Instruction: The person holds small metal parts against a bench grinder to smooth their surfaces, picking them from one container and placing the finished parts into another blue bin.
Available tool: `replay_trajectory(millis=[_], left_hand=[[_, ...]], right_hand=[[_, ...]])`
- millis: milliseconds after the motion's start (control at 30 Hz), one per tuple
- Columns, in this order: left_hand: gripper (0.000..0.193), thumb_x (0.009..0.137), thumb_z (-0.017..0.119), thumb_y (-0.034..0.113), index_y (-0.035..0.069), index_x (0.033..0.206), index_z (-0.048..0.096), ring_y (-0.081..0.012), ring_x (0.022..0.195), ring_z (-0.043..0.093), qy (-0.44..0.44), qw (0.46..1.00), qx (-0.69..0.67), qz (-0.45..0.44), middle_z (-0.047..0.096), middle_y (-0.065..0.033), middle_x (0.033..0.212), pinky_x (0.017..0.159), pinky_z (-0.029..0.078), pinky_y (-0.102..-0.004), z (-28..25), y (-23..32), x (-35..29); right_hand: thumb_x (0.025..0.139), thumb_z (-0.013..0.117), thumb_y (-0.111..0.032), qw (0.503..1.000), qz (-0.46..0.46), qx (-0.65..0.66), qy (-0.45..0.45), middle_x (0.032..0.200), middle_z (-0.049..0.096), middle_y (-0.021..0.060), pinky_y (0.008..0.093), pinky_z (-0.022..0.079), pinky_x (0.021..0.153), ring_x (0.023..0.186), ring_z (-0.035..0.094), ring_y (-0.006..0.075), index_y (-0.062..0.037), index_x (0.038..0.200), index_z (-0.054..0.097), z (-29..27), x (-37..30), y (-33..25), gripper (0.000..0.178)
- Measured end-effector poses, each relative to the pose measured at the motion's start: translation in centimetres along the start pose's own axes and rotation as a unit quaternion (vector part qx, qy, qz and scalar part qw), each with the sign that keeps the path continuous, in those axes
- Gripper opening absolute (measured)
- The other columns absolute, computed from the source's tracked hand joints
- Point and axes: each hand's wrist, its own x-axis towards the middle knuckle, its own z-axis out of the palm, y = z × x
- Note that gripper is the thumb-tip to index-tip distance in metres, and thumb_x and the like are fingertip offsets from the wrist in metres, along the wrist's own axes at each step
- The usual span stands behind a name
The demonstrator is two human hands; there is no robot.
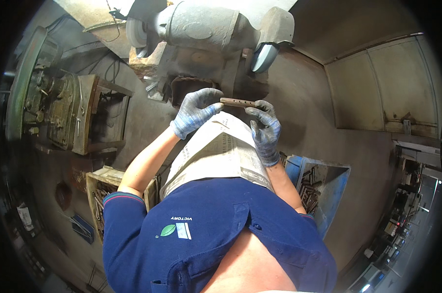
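A short brown metal bar with a row of small holes (237,102) is held level in front of me, below the bench grinder. My left hand (196,113), in a blue-and-grey glove, pinches its left end between thumb and fingers. At the bar's right end, my right hand (266,134), gloved the same way, grips it with thumb and fingertips. The grinder (201,27) has a grey motor body, with one wheel (137,33) at its left and another wheel (265,57) under a guard at its right. Newspaper (221,154) covers my lap.
A blue bin (335,188) with several metal parts stands to my right. At my left is a wooden box (91,188) holding more parts. A green machine (59,107) and a frame stand at far left; a metal cabinet (382,88) is at far right.
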Motion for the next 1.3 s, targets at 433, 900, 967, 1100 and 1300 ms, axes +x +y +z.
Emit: replay_trajectory(millis=[433,900,967,1100,1300], left_hand=[[0.017,0.085,0.062,0.004,-0.004,0.099,0.064,-0.0053,0.071,0.057,0.059,0.996,-0.054,-0.038,0.066,-0.0035,0.081,0.065,0.049,-0.0203,1.2,-1.6,4.8],[0.012,0.083,0.062,0.0,-0.006,0.093,0.064,-0.0138,0.071,0.062,0.13,0.957,-0.235,-0.108,0.065,-0.0082,0.083,0.067,0.056,-0.0279,5.5,-9.0,12.2],[0.011,0.084,0.061,-0.001,-0.006,0.093,0.064,-0.0154,0.07,0.062,0.147,0.948,-0.248,-0.133,0.065,-0.0096,0.084,0.066,0.057,-0.0285,6.1,-9.0,12.9],[0.011,0.085,0.06,0.001,-0.006,0.093,0.063,-0.0173,0.071,0.063,0.147,0.95,-0.241,-0.133,0.065,-0.011,0.084,0.067,0.057,-0.0292,7.4,-9.6,13.9],[0.011,0.084,0.06,0.0,-0.006,0.093,0.064,-0.0175,0.07,0.063,0.162,0.948,-0.229,-0.151,0.065,-0.0115,0.083,0.067,0.057,-0.0291,8.0,-9.6,14.6]], right_hand=[[0.08,0.068,-0.011,0.994,0.009,-0.079,0.081,0.104,0.055,0.0102,0.0303,0.044,0.087,0.098,0.056,0.0219,0.0007,0.094,0.067,0.1,2.0,2.4,0.018],[0.089,0.053,0.0,0.988,0.1,-0.094,0.072,0.114,0.06,0.0123,0.0297,0.045,0.094,0.108,0.055,0.019,0.0041,0.107,0.062,-3.9,3.4,11.2,0.021],[0.085,0.058,0.0,0.985,0.129,-0.072,0.085,0.108,0.063,0.0115,0.0302,0.044,0.094,0.107,0.056,0.0198,0.0012,0.103,0.065,-4.4,4.1,11.1,0.019],[0.082,0.062,0.0,0.982,0.137,-0.01,0.128,0.102,0.067,0.0109,0.0302,0.043,0.093,0.105,0.058,0.0193,-0.0023,0.097,0.069,-5.3,4.7,11.9,0.017],[0.082,0.063,0.0,0.975,0.164,0.025,0.146,0.094,0.068,0.0083,0.0284,0.046,0.085,0.091,0.062,0.0157,-0.0016,0.094,0.069,-5.8,4.7,13.7,0.013]])
